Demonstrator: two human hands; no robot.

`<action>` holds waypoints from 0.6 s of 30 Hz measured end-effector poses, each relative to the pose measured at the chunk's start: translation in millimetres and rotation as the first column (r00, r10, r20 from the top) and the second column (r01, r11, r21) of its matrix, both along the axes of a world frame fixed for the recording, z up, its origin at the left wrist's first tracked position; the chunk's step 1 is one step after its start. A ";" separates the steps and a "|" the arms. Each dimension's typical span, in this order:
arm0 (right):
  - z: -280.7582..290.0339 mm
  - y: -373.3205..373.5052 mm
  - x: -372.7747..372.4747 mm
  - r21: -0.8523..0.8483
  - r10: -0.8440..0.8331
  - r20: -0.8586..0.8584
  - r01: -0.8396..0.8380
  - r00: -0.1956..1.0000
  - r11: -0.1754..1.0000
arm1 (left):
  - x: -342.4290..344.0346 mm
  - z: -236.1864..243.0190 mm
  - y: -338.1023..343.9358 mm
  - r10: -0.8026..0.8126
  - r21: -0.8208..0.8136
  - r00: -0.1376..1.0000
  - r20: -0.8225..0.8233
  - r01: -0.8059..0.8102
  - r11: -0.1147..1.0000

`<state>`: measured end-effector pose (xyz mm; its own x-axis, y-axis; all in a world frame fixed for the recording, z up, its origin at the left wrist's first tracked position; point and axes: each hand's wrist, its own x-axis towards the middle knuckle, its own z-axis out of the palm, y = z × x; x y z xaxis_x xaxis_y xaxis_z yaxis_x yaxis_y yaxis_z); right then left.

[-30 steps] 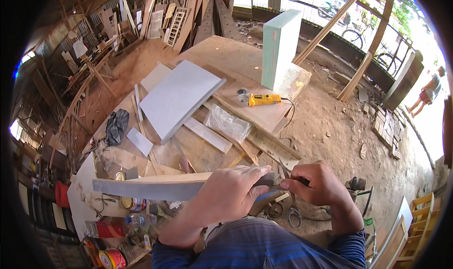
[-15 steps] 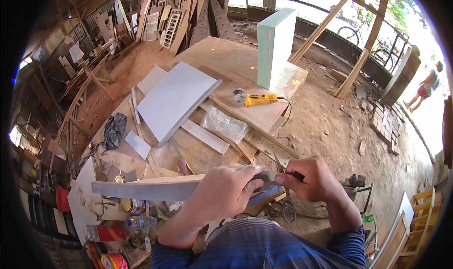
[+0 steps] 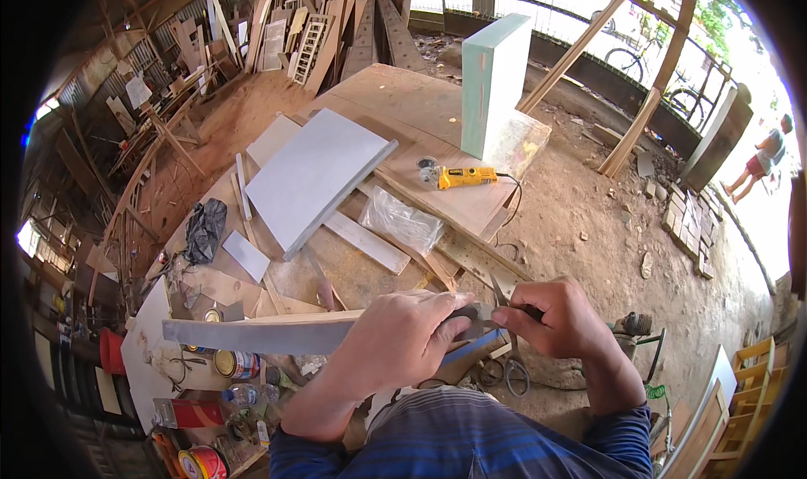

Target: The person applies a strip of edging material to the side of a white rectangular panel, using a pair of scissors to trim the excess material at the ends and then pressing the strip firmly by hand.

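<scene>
A long pale-wood strip with a grey laminate side (image 3: 252,334) lies across in front of me, gripped near its right end by my left hand (image 3: 403,340). A dark piece shows under the left thumb and fingertips at that end; I cannot tell what it is. My right hand (image 3: 551,319) is closed on a dark-handled tool with a thin metal blade (image 3: 501,294), its thumb close against the strip's end. Just below, a pair of scissors (image 3: 517,378) lies near loose cords. Paint cans (image 3: 237,364) and a plastic bottle (image 3: 244,395) sit at the lower left.
The cluttered workbench (image 3: 370,92) holds a grey panel (image 3: 315,172), plastic bag (image 3: 395,222), yellow angle grinder (image 3: 466,176) and upright green-edged slab (image 3: 477,100). Stacked timber (image 3: 269,42), a dirt floor (image 3: 605,252), leaning posts and a person (image 3: 761,159) at far right surround it.
My left thumb and fingertips have shifted a little on the strip's end, showing more dark piece. My right hand has edged slightly left. The person at far right has shifted posture slightly.
</scene>
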<state>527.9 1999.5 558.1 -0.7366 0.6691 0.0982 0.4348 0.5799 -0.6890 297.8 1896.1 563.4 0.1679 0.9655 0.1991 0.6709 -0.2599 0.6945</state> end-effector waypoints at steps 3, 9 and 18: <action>2.4 1.6 -1.1 0.015 -0.026 -0.007 0.026 1.000 1.000 | 2.5 3.2 3.0 0.028 -0.020 1.000 -0.004 -0.028 0.999; 8.8 1.6 -0.1 0.014 0.012 0.050 -0.013 0.999 1.000 | -0.8 -0.7 2.8 0.022 0.070 1.000 -0.013 -0.021 0.997; 5.3 6.5 -6.3 0.030 -0.043 -0.008 0.043 0.999 0.999 | -0.4 -1.6 7.2 0.049 0.061 0.998 -0.035 -0.047 0.997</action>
